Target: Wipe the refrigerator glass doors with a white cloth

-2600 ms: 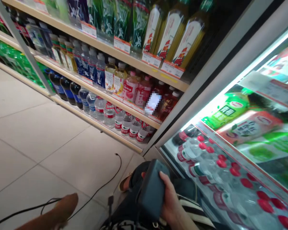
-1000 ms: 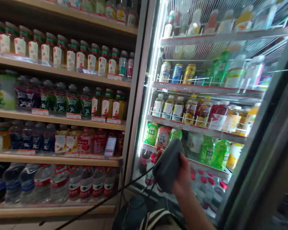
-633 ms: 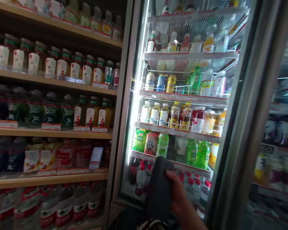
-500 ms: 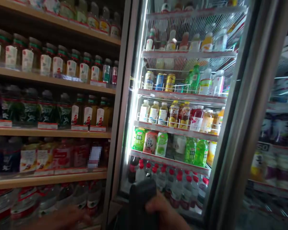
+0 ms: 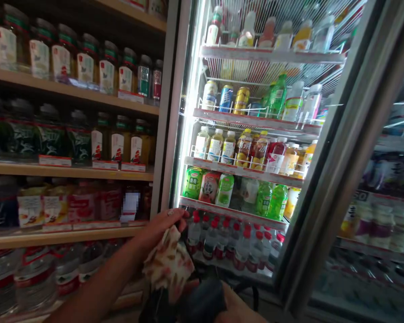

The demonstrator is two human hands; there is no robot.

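My left hand (image 5: 170, 220) is in front of the cooler's lower left corner, its fingers curled. A crumpled cream cloth with a red and brown pattern (image 5: 170, 262) hangs below the fingers, in its grip. At the bottom middle, my right hand (image 5: 237, 307) is wrapped round a dark object with rounded edges (image 5: 202, 300), blurred, whose kind I cannot make out. Something black, perhaps part of a bag (image 5: 158, 307), lies under the cloth. Bottles with red caps (image 5: 222, 240) stand on the cooler's lowest level, beyond my hands.
A lit cooler (image 5: 242, 168) holds bottles and cans on several wire shelves. Its metal-framed door edge (image 5: 343, 148) slants along the right. Wooden shelves (image 5: 70, 168) with bottled drinks fill the left. Another drinks cooler (image 5: 384, 224) is at far right.
My left hand has risen and moved right, and the patterned cloth has come into view. My right hand has lowered and tilted the dark object. The view has tipped downward.
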